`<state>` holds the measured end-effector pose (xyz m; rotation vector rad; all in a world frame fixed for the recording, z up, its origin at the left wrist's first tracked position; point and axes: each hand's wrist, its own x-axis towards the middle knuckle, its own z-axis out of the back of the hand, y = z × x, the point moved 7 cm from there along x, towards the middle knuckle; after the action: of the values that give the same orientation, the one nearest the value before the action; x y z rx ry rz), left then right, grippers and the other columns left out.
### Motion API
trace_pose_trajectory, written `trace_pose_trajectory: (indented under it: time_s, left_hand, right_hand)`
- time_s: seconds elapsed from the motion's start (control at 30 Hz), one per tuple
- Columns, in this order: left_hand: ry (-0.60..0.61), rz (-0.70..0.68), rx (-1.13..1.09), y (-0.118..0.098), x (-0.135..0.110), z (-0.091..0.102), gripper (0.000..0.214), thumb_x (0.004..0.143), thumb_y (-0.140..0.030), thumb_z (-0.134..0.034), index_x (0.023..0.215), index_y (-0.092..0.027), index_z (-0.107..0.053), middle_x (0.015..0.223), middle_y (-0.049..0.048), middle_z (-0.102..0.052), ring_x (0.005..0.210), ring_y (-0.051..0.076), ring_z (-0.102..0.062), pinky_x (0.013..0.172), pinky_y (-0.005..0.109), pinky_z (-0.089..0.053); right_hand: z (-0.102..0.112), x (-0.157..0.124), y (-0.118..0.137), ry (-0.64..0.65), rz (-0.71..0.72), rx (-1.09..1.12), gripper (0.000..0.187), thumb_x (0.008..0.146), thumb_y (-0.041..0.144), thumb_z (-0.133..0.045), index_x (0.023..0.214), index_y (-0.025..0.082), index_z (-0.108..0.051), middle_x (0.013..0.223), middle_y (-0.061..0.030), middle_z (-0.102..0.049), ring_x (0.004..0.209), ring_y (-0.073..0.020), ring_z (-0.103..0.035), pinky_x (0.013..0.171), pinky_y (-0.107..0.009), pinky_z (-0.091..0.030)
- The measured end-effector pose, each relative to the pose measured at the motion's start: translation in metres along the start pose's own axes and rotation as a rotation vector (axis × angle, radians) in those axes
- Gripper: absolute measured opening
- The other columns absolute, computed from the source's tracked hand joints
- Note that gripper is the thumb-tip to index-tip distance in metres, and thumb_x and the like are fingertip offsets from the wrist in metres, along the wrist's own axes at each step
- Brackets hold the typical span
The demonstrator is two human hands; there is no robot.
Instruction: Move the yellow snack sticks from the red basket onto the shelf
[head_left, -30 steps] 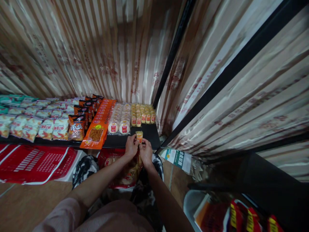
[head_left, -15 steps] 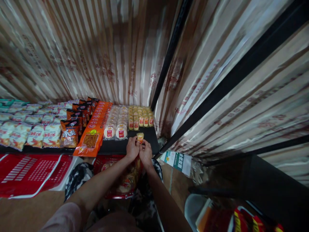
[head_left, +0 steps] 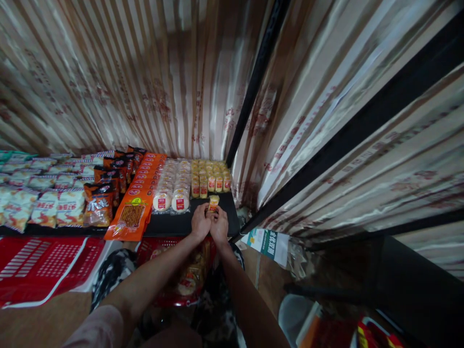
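Observation:
A small yellow wrapped snack cake (head_left: 213,202) with a red and white label stands upright between my hands, over the front part of the black shelf (head_left: 165,224). My left hand (head_left: 201,221) is closed on its left side, and my right hand (head_left: 219,225) grips it from the right; some fingertips are hidden behind it. Just beyond are rows of similar yellow snack cakes (head_left: 210,181). To their left lie two rows of round white wrapped biscuits (head_left: 180,200), then a strip of orange snack packets (head_left: 132,212).
White chip bags (head_left: 70,205) and orange-black bags (head_left: 99,205) fill the shelf's left. A red basket (head_left: 47,263) is below left; another red basket (head_left: 186,302) with packets sits between my knees. Black metal posts (head_left: 253,92) and stacked wrapped sheets stand behind and right.
Both hands have stayed on the snack cake, which has shifted very slightly right and up. The view has moved a little, so the shelf goods at left appear lower and further left.

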<state>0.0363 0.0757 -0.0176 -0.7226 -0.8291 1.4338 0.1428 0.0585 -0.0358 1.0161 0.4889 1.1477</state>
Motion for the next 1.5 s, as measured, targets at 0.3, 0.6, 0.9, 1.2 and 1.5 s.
trace_pose_trajectory:
  time_s: [0.3, 0.6, 0.9, 1.2, 1.5]
  left_hand:
    - [0.047, 0.029, -0.007, -0.006, 0.016, -0.009, 0.038, 0.080, -0.013, -0.041, 0.116, -0.015, -0.054, 0.121, 0.0082, -0.056, 0.113, 0.016, -0.049, 0.102, 0.030, -0.034]
    - [0.031, 0.041, -0.037, -0.010, 0.028, -0.011, 0.038, 0.081, -0.015, -0.040, 0.116, -0.015, -0.054, 0.121, 0.0083, -0.056, 0.113, 0.017, -0.050, 0.100, 0.029, -0.035]
    - [0.039, 0.079, 0.015, -0.007, 0.039, -0.015, 0.039, 0.082, -0.016, -0.039, 0.118, -0.016, -0.054, 0.125, 0.0076, -0.054, 0.115, 0.017, -0.049, 0.102, 0.030, -0.033]
    - [0.027, 0.109, 0.071, -0.007, 0.048, -0.013, 0.040, 0.082, -0.018, -0.039, 0.120, -0.017, -0.054, 0.121, 0.0094, -0.055, 0.113, 0.019, -0.049, 0.099, 0.031, -0.036]
    - [0.047, 0.083, 0.044, 0.001, 0.049, -0.016, 0.042, 0.083, -0.020, -0.040, 0.124, -0.015, -0.050, 0.125, 0.0109, -0.053, 0.114, 0.021, -0.049, 0.099, 0.032, -0.037]
  right_hand:
    - [-0.006, 0.022, -0.006, 0.015, -0.008, -0.038, 0.042, 0.077, 0.019, -0.043, 0.118, 0.012, -0.051, 0.106, -0.0134, -0.054, 0.075, -0.0144, -0.062, 0.071, -0.028, -0.051]
    - [-0.009, 0.038, -0.005, 0.007, -0.004, -0.131, 0.043, 0.078, 0.021, -0.045, 0.120, 0.015, -0.052, 0.102, -0.0108, -0.056, 0.074, -0.0140, -0.060, 0.069, -0.026, -0.048]
    - [-0.013, 0.050, -0.004, -0.009, -0.002, -0.108, 0.045, 0.075, 0.018, -0.046, 0.119, 0.013, -0.052, 0.102, -0.0108, -0.055, 0.075, -0.0134, -0.059, 0.072, -0.025, -0.047]
    - [-0.023, 0.057, -0.010, -0.020, -0.009, -0.037, 0.047, 0.076, 0.015, -0.044, 0.122, 0.015, -0.051, 0.097, -0.0092, -0.055, 0.075, -0.0134, -0.058, 0.072, -0.024, -0.048]
    - [-0.026, 0.057, -0.009, 0.003, 0.004, -0.003, 0.054, 0.077, 0.015, -0.043, 0.130, 0.017, -0.042, 0.102, -0.0094, -0.053, 0.078, -0.0136, -0.059, 0.072, -0.025, -0.049]
